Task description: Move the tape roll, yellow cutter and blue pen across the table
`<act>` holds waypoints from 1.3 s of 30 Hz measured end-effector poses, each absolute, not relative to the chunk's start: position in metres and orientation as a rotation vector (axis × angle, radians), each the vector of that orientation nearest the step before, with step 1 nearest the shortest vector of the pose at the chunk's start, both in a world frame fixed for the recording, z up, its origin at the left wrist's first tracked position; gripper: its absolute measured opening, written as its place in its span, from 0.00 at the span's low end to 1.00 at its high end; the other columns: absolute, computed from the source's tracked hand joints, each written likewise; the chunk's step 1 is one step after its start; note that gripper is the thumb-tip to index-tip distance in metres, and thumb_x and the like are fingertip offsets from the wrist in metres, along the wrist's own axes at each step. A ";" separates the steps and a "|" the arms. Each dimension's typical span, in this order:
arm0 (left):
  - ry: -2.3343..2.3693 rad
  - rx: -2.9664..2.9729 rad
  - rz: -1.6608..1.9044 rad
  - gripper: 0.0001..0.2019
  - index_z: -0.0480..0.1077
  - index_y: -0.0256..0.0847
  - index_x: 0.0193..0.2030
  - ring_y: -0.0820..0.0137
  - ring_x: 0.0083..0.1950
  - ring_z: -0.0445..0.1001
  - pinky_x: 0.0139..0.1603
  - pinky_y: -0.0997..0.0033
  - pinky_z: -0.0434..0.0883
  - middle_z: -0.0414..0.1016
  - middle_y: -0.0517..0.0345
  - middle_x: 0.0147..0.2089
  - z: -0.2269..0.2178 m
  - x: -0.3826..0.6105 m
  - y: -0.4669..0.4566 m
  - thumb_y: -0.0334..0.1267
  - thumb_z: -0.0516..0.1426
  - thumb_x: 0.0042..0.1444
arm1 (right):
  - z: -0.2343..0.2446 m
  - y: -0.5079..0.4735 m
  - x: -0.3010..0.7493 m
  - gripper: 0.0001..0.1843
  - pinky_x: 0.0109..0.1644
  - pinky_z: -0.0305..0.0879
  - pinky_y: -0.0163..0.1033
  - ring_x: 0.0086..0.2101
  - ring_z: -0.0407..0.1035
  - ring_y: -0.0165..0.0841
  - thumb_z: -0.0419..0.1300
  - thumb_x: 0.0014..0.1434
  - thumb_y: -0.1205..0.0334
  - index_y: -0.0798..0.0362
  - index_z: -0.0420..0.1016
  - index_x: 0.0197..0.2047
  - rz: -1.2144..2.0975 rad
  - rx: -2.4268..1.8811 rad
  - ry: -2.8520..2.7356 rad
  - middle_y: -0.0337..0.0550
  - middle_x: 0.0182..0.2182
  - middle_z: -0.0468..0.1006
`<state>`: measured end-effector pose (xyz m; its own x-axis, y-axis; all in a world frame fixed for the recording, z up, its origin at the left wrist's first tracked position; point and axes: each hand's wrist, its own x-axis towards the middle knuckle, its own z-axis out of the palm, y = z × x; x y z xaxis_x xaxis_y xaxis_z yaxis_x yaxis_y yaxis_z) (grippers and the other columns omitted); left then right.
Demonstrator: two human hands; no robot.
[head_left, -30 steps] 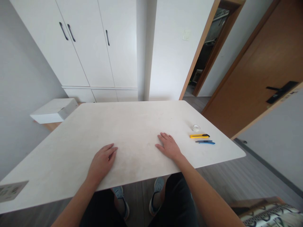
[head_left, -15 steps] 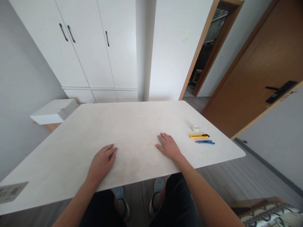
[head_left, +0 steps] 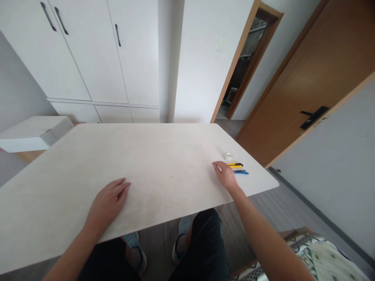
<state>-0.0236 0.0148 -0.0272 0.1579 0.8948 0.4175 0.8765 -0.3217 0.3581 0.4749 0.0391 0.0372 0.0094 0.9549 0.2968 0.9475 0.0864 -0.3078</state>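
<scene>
My left hand (head_left: 109, 201) rests on the white table (head_left: 158, 156), fingers stretched out, with nothing in it. On the right side of the table, my right hand (head_left: 225, 174) is over the left ends of a yellow utility knife (head_left: 236, 165) and a slim blue tool (head_left: 242, 172). Its fingers are bent, with a gap between thumb and fingers, and no held thing shows. The hand hides part of both tools; whether it touches them I cannot tell. Just beyond the knife is a small roll of clear tape (head_left: 228, 156).
A white box (head_left: 35, 132) stands past the table's left edge. White cabinets (head_left: 137, 58) line the back wall. To the right is a brown door (head_left: 295, 78) with a black handle. A patterned cloth (head_left: 325, 259) covers something at lower right.
My right hand has moved right from the bare tabletop to the yellow knife and blue tool, its fingers now bent. My left hand stays on the table. The view has turned to the right.
</scene>
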 end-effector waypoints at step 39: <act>1.810 2.382 0.911 0.21 0.80 0.46 0.47 0.54 0.58 0.78 0.64 0.48 0.75 0.80 0.48 0.57 -0.025 -0.020 0.013 0.49 0.48 0.66 | 0.079 0.122 0.570 0.29 0.38 0.65 0.43 0.36 0.75 0.42 0.69 0.54 0.56 0.56 0.76 0.57 0.207 -2.491 -1.801 0.52 0.38 0.82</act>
